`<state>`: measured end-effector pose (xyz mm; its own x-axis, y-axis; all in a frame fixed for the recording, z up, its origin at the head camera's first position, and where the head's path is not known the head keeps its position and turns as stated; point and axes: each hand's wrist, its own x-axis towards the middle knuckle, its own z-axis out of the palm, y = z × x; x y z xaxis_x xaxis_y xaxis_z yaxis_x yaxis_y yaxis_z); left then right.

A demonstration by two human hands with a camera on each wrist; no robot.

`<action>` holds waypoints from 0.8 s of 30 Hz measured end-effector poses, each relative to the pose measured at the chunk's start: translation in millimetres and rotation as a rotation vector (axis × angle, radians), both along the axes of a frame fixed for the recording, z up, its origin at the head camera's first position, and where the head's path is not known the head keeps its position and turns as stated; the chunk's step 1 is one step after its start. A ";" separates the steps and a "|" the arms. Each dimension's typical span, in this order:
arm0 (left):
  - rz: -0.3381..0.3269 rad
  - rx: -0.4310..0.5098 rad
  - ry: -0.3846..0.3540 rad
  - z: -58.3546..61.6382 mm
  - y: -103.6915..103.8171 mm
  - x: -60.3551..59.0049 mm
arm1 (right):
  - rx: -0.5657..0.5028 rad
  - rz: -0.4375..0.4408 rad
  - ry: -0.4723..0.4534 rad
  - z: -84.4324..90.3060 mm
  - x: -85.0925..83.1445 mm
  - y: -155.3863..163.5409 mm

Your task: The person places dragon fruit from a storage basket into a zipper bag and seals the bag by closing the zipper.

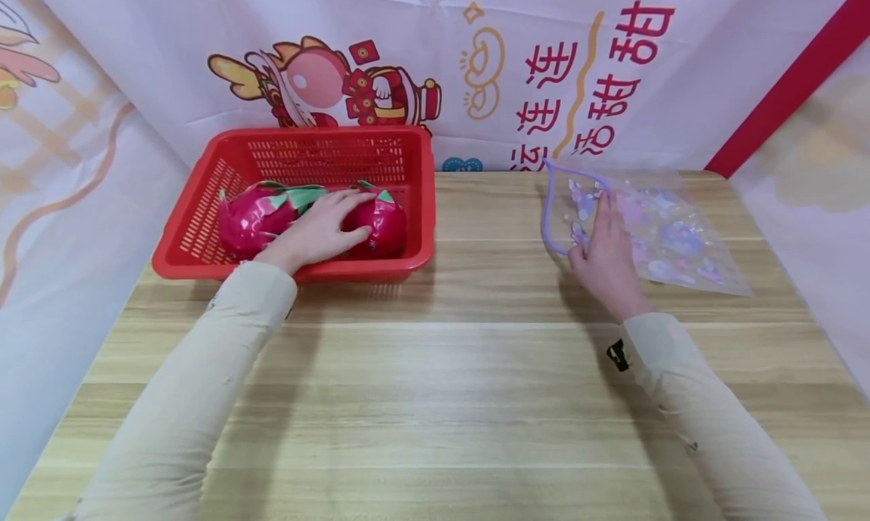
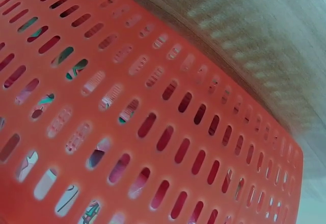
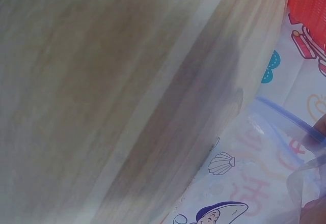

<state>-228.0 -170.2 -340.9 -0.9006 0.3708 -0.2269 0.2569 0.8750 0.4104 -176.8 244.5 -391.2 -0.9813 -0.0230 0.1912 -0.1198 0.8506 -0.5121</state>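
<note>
Counter (image 1: 442, 423): red basket (image 1: 326, 270) ten o'clock, clear bag (image 1: 680, 238) two o'clock; two fruits (image 1: 253, 225) in basket. Left hand (image 1: 322, 230): grip wide over three-o'clock fruit (image 1: 389, 225). Right hand (image 1: 612, 268): holding bag rim (image 1: 546, 208). Step, presumably: grasping fruit; next needs firmer grip, lift.

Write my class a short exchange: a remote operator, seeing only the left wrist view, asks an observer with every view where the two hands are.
Operator: My view is mostly the slotted red basket. Where is the left hand?
Observer: Over the dragon fruit on the right side of the basket.
Operator: And the right hand?
Observer: It holds a purple-edged clear bag, to the right of the basket.
</note>
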 end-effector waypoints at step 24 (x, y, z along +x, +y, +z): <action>-0.010 -0.069 -0.023 2.8 3.7 -0.9 | -0.001 0.005 0.033 -2.8 -0.2 0.0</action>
<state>-228.9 -166.5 -338.1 -0.8911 0.3630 -0.2725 0.2575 0.8987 0.3551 -177.0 244.5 -393.9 -0.9744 -0.0281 0.2233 -0.1410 0.8495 -0.5085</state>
